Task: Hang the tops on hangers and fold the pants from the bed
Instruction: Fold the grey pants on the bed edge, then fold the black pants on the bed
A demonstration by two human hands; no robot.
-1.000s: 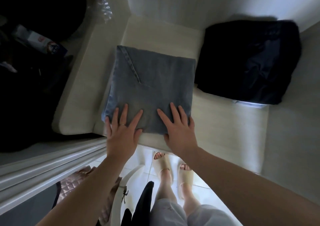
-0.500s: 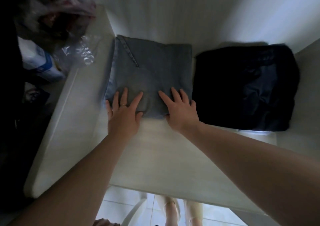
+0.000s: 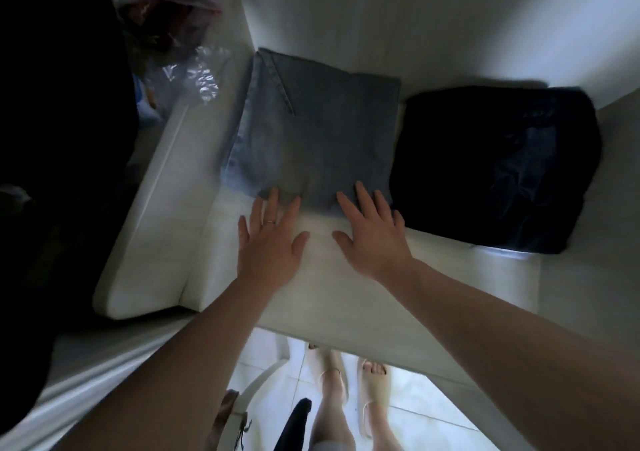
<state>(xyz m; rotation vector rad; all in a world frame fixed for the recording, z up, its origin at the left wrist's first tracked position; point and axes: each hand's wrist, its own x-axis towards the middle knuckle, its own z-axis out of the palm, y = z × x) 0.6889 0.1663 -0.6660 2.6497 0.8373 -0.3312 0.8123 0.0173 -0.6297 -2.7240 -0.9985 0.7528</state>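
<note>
Folded light-blue jeans (image 3: 318, 132) lie flat on a white shelf (image 3: 346, 288), pushed back against the white rear wall. My left hand (image 3: 270, 239) is flat with straight, spread fingers; only its fingertips reach the jeans' near edge. My right hand (image 3: 372, 232) is flat too, its fingertips over the near right corner of the jeans. Neither hand holds anything. Beside the jeans on the right lies a folded dark navy garment (image 3: 495, 170).
A white partition (image 3: 149, 215) bounds the shelf on the left. Beyond it sit a crinkled clear plastic bag (image 3: 190, 76) and dark items. White panels close the back and right side. Below are tiled floor, my sandalled feet (image 3: 349, 381) and something black.
The jeans slid from the shelf's front edge back against the rear wall. Both hands have since drawn back from on top of the jeans to their near edge.
</note>
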